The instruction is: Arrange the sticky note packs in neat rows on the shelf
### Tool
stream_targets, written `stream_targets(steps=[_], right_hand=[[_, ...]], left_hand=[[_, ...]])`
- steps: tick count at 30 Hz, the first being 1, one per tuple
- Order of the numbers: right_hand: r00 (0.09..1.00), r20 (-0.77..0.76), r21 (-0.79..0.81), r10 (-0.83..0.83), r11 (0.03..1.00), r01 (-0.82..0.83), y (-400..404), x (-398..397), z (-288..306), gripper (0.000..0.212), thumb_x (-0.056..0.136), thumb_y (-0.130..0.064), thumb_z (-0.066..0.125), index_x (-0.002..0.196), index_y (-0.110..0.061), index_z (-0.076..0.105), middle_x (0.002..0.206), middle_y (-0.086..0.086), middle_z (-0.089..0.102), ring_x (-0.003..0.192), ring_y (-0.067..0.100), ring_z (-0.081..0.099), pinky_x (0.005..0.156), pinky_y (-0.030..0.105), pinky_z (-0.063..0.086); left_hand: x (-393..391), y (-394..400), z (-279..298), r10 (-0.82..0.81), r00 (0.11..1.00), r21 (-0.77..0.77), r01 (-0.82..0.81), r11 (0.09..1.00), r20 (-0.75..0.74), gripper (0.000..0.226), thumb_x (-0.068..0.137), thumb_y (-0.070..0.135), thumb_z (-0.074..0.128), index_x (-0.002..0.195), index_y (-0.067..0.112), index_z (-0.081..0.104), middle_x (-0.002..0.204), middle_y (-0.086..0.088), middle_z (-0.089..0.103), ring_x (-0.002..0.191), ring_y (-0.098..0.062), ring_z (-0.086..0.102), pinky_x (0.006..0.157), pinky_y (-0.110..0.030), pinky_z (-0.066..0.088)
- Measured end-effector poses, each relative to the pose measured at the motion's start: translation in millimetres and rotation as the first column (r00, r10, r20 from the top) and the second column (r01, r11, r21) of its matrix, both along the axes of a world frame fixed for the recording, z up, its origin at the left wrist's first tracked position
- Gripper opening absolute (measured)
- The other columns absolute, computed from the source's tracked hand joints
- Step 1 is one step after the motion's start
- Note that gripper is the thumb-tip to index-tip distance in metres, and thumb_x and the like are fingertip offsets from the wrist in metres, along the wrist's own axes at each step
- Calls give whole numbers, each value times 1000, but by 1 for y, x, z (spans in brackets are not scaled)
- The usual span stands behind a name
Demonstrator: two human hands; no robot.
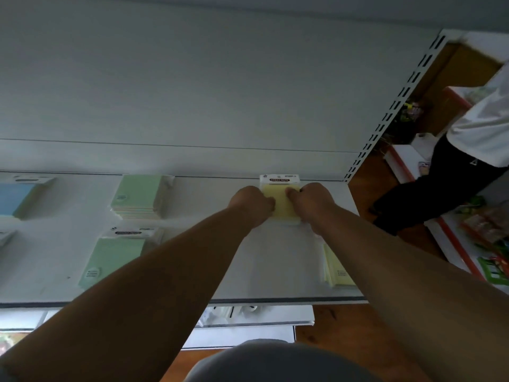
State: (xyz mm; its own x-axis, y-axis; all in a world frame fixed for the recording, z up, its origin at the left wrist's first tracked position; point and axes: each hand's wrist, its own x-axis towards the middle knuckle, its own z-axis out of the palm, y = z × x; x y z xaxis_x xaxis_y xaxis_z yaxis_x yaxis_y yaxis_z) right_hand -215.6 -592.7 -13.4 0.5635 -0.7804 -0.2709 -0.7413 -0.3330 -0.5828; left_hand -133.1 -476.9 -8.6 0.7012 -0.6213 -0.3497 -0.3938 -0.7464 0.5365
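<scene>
A yellow sticky note pack (280, 199) with a white header card lies at the back right of the white shelf (248, 271), against the back panel. My left hand (252, 204) grips its left side and my right hand (312, 204) grips its right side, thumbs on top. Another yellow pack (337, 267) lies near the front right, partly hidden under my right forearm. Two green packs lie to the left, one at the back (137, 195) and one at the front (113, 257). A blue pack (13, 197) sits at the far left.
The shelf's slotted upright (396, 106) rises on the right. Beyond it a person in a white top and dark trousers (468, 161) stands on the wooden floor beside low red-edged shelves with goods (484, 244). A lower shelf (248, 315) shows below the front edge.
</scene>
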Motion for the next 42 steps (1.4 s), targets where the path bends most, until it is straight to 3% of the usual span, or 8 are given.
stream_targets(steps=[4,6,9,15,20,28,38,42], right_hand=[[997,-63,-29,44,999,-45,-5,0,7,51,93,-47,50,103,1,62,91,15,60,77,25,53,54,25,31],[998,-53,-40,42,998,-44,-4,-5,7,47,95,-48,45,94,-3,60,83,10,54,83,28,56,61,26,33],[978,-116,-89,173,979,-183,3,-20,7,42,96,-46,44,78,-9,50,70,2,44,79,25,51,55,27,28],[911,-203,-163,358,905,-392,12,-36,11,34,80,-36,70,97,-7,61,84,5,55,76,20,51,59,27,36],[922,-158,-194,354,904,-381,8,-36,8,18,81,-19,67,81,-5,57,73,2,50,72,20,50,48,25,27],[930,-160,-179,332,917,-358,4,-33,1,18,76,-8,66,92,0,65,94,12,65,82,23,57,63,25,37],[939,-176,-187,297,926,-328,9,-32,4,7,79,-4,60,84,-5,56,92,11,60,84,23,55,58,24,31],[947,-157,-227,280,923,-310,19,-40,9,17,80,-6,60,91,-8,48,100,14,59,83,20,49,66,25,32]], left_hand=[[-2,-2,-3,78,997,-37,-79,996,-22,43,93,40,48,107,2,64,106,-18,67,95,-32,63,80,-36,51],[-6,3,-6,137,991,-90,-137,987,-6,51,94,46,47,121,5,58,112,-14,65,100,-31,62,82,-34,49],[-19,21,-15,120,992,-177,-111,978,45,57,90,49,52,135,15,47,116,-4,64,104,-23,60,84,-31,47],[-22,32,-19,43,992,-199,-19,980,117,54,77,34,72,125,20,52,93,5,66,91,-19,62,77,-31,51],[-18,28,-25,78,986,-243,-40,969,148,38,80,28,67,116,22,56,85,10,62,82,-15,58,65,-26,43],[-16,25,-32,56,974,-218,-7,976,218,27,79,20,62,104,20,53,94,0,66,88,-24,60,66,-29,42],[-16,24,-28,28,980,-213,15,977,197,27,80,18,61,105,18,52,94,-2,67,87,-24,61,66,-30,47],[-16,33,-21,59,991,-229,-30,973,123,38,76,17,64,110,17,48,86,2,66,81,-19,61,65,-29,48]])
